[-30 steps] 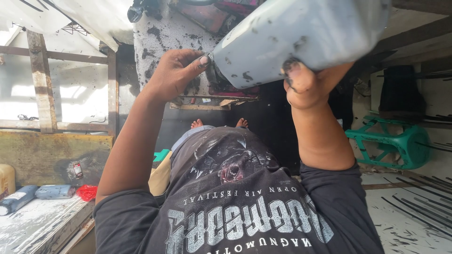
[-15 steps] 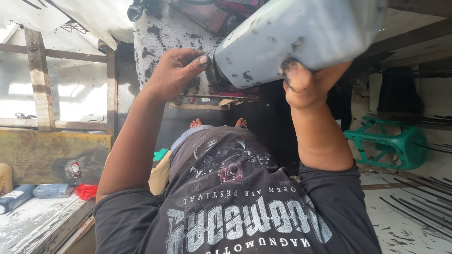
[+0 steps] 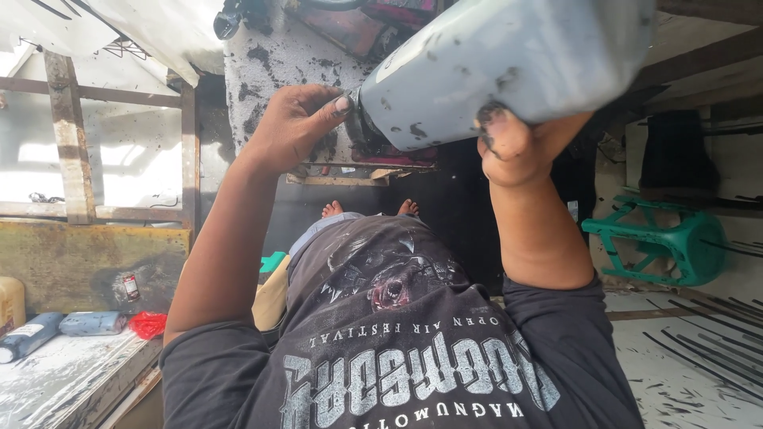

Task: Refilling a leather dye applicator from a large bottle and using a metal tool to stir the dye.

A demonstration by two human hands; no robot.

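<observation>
I hold a big grey plastic jug (image 3: 509, 63) up in front of me, tipped on its side with its dark neck pointing left, and its skin is smeared with black grime. My right hand (image 3: 517, 139) is under the jug's body, fingers curled up against it and taking its weight; the thumb is black with dirt. My left hand (image 3: 298, 123) is at the neck end, thumb pressed to the jug's shoulder and the fingers wrapped toward the cap, though I cannot tell whether they pinch the cap itself. Behind the jug stands a white panel (image 3: 270, 71) flecked with black stains, with something red and dark above it that I cannot make out. Below my arms I see my dark printed shirt (image 3: 397, 357) and, beyond it, my bare feet (image 3: 369, 208) on a dark floor. On my left runs a weathered wooden frame (image 3: 71, 143) with pale sheeting behind it, bright with daylight, and under it a rusty yellowed wall (image 3: 87, 266). In the lower left corner is a stained whitish bench top (image 3: 56, 381) with two grey-blue bottles (image 3: 91, 322) lying on it, a red crumpled scrap (image 3: 147, 324) just beside them and a yellowish container (image 3: 9, 306) at the edge. On my right a green plastic stool (image 3: 668, 246) lies tipped on its side, near a pale floor (image 3: 691, 373) streaked with black marks.
</observation>
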